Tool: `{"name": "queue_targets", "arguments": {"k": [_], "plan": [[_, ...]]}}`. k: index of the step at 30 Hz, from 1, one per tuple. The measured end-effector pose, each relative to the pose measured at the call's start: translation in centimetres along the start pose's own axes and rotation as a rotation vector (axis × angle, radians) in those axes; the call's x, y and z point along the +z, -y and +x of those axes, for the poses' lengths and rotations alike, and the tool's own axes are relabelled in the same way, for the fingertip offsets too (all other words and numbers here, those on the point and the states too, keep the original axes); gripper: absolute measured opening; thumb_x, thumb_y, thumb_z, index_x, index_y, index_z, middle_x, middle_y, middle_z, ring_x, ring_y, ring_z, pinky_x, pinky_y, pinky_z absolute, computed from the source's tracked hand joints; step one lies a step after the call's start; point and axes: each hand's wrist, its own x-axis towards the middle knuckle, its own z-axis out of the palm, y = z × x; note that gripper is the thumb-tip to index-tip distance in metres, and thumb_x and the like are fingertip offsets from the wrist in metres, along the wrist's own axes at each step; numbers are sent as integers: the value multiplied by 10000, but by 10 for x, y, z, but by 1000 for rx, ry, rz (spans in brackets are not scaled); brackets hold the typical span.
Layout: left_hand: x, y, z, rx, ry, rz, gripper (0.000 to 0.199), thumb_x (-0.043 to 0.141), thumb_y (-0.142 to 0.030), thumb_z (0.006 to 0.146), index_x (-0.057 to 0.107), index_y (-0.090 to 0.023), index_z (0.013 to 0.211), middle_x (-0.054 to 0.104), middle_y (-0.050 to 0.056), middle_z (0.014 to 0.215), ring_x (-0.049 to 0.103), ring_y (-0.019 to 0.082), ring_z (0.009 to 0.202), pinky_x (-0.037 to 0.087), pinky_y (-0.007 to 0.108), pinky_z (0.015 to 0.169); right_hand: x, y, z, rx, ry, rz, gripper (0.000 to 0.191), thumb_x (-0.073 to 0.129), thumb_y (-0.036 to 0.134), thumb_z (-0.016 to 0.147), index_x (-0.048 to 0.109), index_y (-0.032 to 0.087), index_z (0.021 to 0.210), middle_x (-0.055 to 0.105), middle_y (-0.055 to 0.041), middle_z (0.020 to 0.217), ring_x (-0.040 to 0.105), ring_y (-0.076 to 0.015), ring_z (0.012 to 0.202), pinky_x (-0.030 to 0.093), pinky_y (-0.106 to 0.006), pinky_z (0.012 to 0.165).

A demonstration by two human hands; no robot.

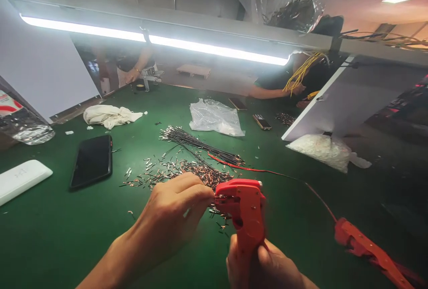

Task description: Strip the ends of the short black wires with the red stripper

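Two bare hands meet above a green table (60, 231). The right hand (276, 264) is closed firmly around the handle of a red wire stripper (250, 217), which stands roughly upright, its head rising above the fist and its mouth facing the left hand (179, 197). The left hand comes in from the other side with its fingers bent and their tips drawn together right at that mouth; whether they pinch a wire there cannot be told, since the spot is too small and partly hidden.

Beyond the left hand, and partly covered by it, lies a loose heap of short wire pieces (197, 169), dark with coppery and silvery ends. A bundle of long black wires (207, 147) lies on the far side of the heap, well apart from the right hand. A thin red cord (234, 165) runs from beside the bundle toward a second red tool (368, 246), which lies to the right of the right hand, apart from it.

A black phone (92, 162) lies left of the heap, and a crumpled plastic bag (216, 119) lies past the bundle. Across the table, another person's hand (297, 89) is near some yellow wires (302, 72).
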Motion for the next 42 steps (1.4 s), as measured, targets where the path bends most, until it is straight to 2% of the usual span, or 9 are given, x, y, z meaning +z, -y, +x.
{"name": "queue_targets", "arguments": {"k": [7,13,19,22,27,31,35,39,42], "plan": [[-8,-1,1,30,98,-8,168,563,-46,886,659,-153,798,640,9,679,538,114,624,417,239,566,0,-8,3,2,-10,-49,582,787,614,654,532,187,956,526,51,584,447,-110,465,348,-248,490],[-11,-1,3,16,96,-35,177,578,-43,876,636,-144,743,634,6,634,515,110,600,410,238,562,7,0,3,-24,-165,-124,425,789,517,716,500,206,739,400,73,572,355,-95,511,343,-246,534],[-12,-1,1,-8,98,-40,185,560,-43,890,623,-166,766,615,-18,643,509,95,609,419,222,590,6,-8,7,-47,-213,-157,509,734,605,719,401,238,603,228,92,540,237,-102,499,300,-254,503],[-9,0,-3,-74,80,-22,156,596,-53,871,624,-186,795,575,-46,646,492,75,582,407,191,559,11,-6,5,-37,-177,-182,513,749,624,691,436,225,612,258,90,515,247,-97,492,288,-257,490],[-1,5,-13,-168,61,-42,172,673,-78,820,614,-215,905,626,-65,722,471,56,524,402,165,495,27,19,-1,-10,-108,-324,540,718,691,672,491,203,623,311,85,479,248,-81,462,264,-245,456],[4,6,-15,-157,44,-38,109,623,-89,859,619,-197,839,619,-53,685,470,53,502,377,159,452,26,23,1,-2,-188,-320,565,635,731,725,482,198,616,278,91,465,212,-70,454,253,-230,427],[6,4,-11,-85,-10,-56,137,579,-85,888,627,-179,800,583,-35,643,511,69,542,402,165,478,14,10,3,5,-155,-228,542,708,695,686,501,194,679,287,96,482,223,-67,449,263,-224,423],[4,6,-11,-32,-28,-31,163,567,-55,883,641,-164,786,548,-27,619,486,78,545,401,183,496,9,6,-1,-14,-147,-160,542,766,633,673,549,187,892,417,69,567,347,-80,474,355,-229,487],[0,9,-13,-12,-65,15,182,552,-19,870,635,-158,787,523,-31,601,456,80,544,380,190,499,13,13,-4,11,-90,-161,506,766,580,709,567,175,937,536,7,653,497,-129,558,433,-268,562]]}}
